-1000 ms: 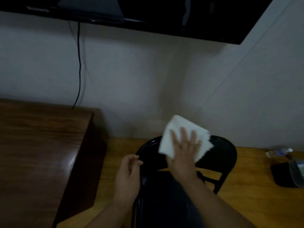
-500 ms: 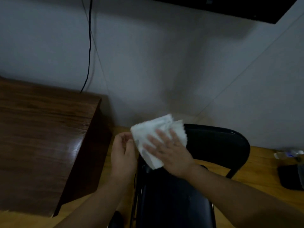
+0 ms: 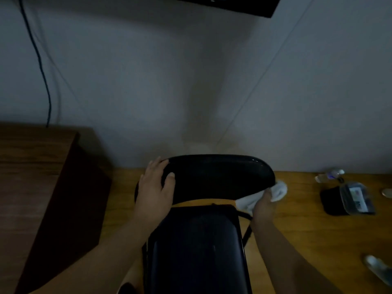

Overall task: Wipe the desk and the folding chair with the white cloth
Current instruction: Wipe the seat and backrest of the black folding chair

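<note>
A black folding chair (image 3: 216, 177) stands in front of me, its backrest towards the wall and its seat (image 3: 195, 247) below. My left hand (image 3: 154, 189) grips the left end of the backrest, thumb on its front face. My right hand (image 3: 263, 206) holds the bunched white cloth (image 3: 277, 190) against the lower right end of the backrest, by the frame. The dark wooden desk (image 3: 31, 177) stands to the left, apart from both hands.
A black pouch with a clear plastic case (image 3: 350, 198) and a small clear bottle (image 3: 329, 175) lie on the wooden floor at the right. A black cable (image 3: 42, 71) hangs down the wall behind the desk. A wall-mounted screen's edge (image 3: 244, 5) shows at the top.
My right hand carried the cloth from the backrest's left end to its lower right end. My left hand moved up and took hold of the backrest's left end.
</note>
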A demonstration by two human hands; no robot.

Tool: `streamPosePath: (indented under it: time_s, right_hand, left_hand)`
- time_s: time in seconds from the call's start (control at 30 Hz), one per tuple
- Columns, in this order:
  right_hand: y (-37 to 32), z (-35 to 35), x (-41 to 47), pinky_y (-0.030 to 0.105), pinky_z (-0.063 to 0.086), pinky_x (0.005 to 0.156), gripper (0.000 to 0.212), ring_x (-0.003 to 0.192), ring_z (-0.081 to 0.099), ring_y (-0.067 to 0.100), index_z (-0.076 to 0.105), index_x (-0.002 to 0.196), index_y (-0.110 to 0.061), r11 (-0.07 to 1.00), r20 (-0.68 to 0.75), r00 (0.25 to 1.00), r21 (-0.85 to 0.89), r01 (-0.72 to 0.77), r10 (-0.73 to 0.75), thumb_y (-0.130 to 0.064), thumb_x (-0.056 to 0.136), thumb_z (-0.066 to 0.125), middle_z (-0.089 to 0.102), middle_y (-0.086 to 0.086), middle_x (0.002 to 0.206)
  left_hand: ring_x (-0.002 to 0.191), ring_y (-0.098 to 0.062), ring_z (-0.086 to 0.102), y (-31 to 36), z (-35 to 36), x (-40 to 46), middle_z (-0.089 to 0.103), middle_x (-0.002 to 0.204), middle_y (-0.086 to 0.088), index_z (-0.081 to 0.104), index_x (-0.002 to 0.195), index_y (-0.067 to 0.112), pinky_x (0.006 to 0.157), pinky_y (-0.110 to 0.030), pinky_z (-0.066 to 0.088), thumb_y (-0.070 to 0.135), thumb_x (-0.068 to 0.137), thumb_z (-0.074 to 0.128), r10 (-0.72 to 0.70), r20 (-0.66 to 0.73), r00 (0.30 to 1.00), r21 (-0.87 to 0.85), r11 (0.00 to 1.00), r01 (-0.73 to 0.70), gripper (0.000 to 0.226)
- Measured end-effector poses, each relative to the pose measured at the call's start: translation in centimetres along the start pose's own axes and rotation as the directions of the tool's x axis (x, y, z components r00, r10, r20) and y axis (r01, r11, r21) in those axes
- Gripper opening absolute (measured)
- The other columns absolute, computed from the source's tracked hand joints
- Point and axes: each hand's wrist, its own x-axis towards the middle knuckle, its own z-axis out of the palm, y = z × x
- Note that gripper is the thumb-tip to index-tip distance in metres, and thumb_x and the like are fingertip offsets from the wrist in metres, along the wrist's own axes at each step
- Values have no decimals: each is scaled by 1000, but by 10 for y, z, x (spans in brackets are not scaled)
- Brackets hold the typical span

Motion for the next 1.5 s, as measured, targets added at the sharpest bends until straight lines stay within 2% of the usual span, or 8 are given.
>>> streamPosePath:
  time_s: [0.13, 0.27, 0.43, 0.73, 0.93, 1.17, 1.33, 1.5]
  right_hand:
    - [4, 12, 5, 50, 34, 116, 66, 137, 44, 38, 34, 154, -8, 976, -56, 982, 140, -169, 179, -50, 104, 38, 43, 20, 154]
    - [-14, 41, -13, 62, 14, 122, 69, 153, 12, 41, 9, 161, -25, 943, -156, 946, -224, 246, -284, -50, 104, 37, 9, 10, 170]
    - [40, 88, -90, 69, 3, 119, 83, 152, -16, 45, -7, 161, -26, 535, 221, 654, -419, 733, -723, -68, 96, 25, -17, 13, 169]
    - [194, 138, -200, 67, 17, 114, 110, 148, 3, 59, 5, 162, -24, -5, 738, 395, -475, 880, -548, -64, 73, 57, 5, 23, 168]
    - [75, 71, -66, 62, -8, 120, 90, 150, -16, 51, -2, 162, -23, 365, 295, 608, -584, 725, -737, -52, 89, 41, -17, 20, 167]
    - [6, 27, -11, 56, 14, 123, 70, 153, 14, 36, 13, 161, -19, 922, -167, 912, -172, 346, -374, -43, 103, 45, 14, 12, 169]
    - [-41, 59, -45, 66, 9, 119, 65, 149, 13, 48, 40, 149, -26, 441, 199, 630, -559, 702, -750, -40, 86, 43, 33, 10, 161]
    - [-14, 133, -163, 70, -6, 117, 69, 151, 12, 45, 42, 148, -34, -161, 757, 314, -480, 862, -572, -50, 81, 54, 38, 3, 159]
  left_hand:
    - [137, -26, 47, 4, 6, -1, 52, 146, -8, 46, 147, 20, 116, -52, 38, 25, 105, 41, -112, -40, 993, -174, 979, 104, 43]
    - [129, -23, 54, 15, 2, 4, 60, 137, -6, 53, 142, 19, 114, -48, 41, 23, 105, 41, -269, -122, 956, -365, 907, 209, 39]
    - [116, -11, 62, 13, -1, 10, 68, 124, 4, 66, 119, 28, 101, -34, 50, 21, 101, 37, -329, -158, 931, -559, 807, 190, 35]
    - [104, -15, 74, -26, -4, 23, 80, 103, 7, 71, 112, 30, 82, -33, 58, 42, 85, 39, -275, -238, 932, -499, 858, 125, 44]
    - [103, -10, 70, -18, -2, 26, 77, 107, 5, 64, 119, 36, 94, -41, 55, 50, 85, 35, -230, -227, 946, -425, 897, 116, 47]
    - [115, -20, 63, -5, 3, 24, 72, 112, 7, 65, 121, 28, 108, -52, 46, 36, 92, 33, -228, -245, 942, -393, 912, 118, 43]
    - [111, -15, 66, -5, -5, 22, 73, 110, 5, 63, 114, 37, 106, -48, 49, 46, 91, 35, -248, -206, 946, -454, 881, 132, 37]
    - [118, -25, 63, -14, -23, 23, 68, 124, -8, 61, 121, 31, 108, -55, 46, 46, 88, 42, -256, -282, 925, -483, 871, 94, 41]
